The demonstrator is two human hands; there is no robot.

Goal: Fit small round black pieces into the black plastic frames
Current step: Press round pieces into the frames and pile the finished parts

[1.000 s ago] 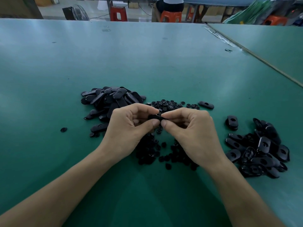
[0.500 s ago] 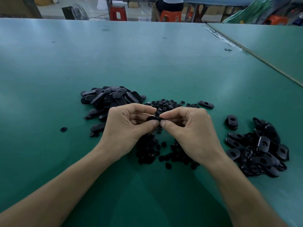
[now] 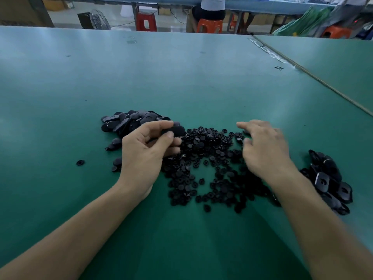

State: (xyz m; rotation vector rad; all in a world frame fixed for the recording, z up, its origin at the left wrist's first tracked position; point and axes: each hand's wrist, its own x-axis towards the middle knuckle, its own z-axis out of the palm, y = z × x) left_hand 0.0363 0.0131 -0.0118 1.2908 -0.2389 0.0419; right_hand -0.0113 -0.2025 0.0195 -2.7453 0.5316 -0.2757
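Small round black pieces (image 3: 205,158) lie in a loose heap on the green counter (image 3: 181,77), between and just beyond the two hands, with one stray piece (image 3: 80,162) well off to the left. The left hand (image 3: 145,156) pinches one black plastic frame (image 3: 174,131) between thumb and curled fingers, lifted beside the left pile of frames (image 3: 131,122); we cannot see whether its hole is filled. The right hand (image 3: 266,154) is spread, fingers straight and blurred, over the far right side of the heap, with nothing in it that we can make out. We judge this to be the pick-up step: a frame is in hand and a round piece is wanted for it. The next move, as we see it, calls for the right fingertips to single out one piece among many that touch and overlap, then bring it to the frame for pressing in. Another pile of frames (image 3: 327,178) lies beside the right forearm; which pile is finished we cannot tell.
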